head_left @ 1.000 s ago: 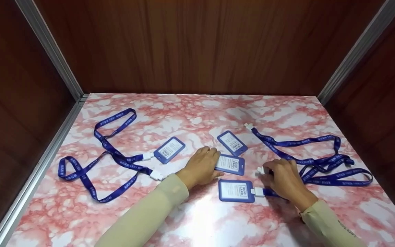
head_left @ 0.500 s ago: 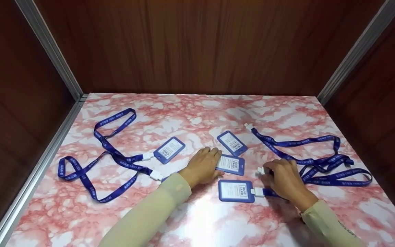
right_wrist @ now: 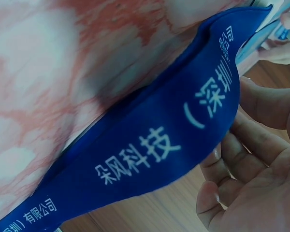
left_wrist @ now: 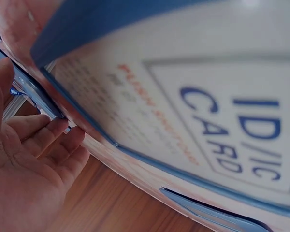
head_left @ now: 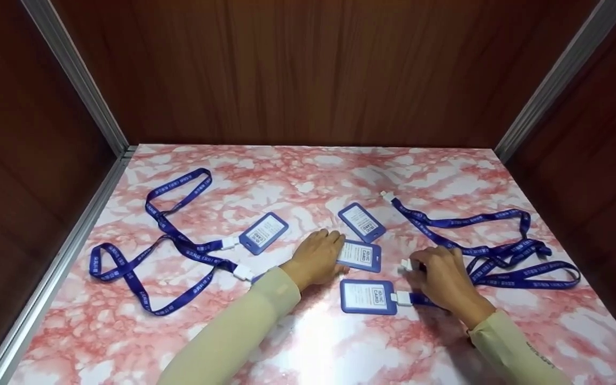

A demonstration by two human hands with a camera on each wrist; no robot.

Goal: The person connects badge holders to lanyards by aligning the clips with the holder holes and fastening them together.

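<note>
Head view: dark wood-grain panels (head_left: 308, 75) surround a pink-and-white marbled counter (head_left: 99, 342). Printed blue lanyards (head_left: 193, 248) sprawl to either side. Little has changed over the last second: my right hand (head_left: 444, 275) keeps its place, thumb and fingers pinching the end of one lanyard (right_wrist: 179, 130), while my left hand (head_left: 316, 259) has edged slightly rightward on a blue ID card holder (head_left: 360, 255) lying mid-counter. That left grip is partly closed, thumb and fingers about the holder's left end. Just nearer me, another card holder (head_left: 368, 297) is already clipped. A white clip (head_left: 406, 265) pokes from my right fingertips towards the held holder's slot (head_left: 378, 260); the two remain apart, unjoined.
</note>
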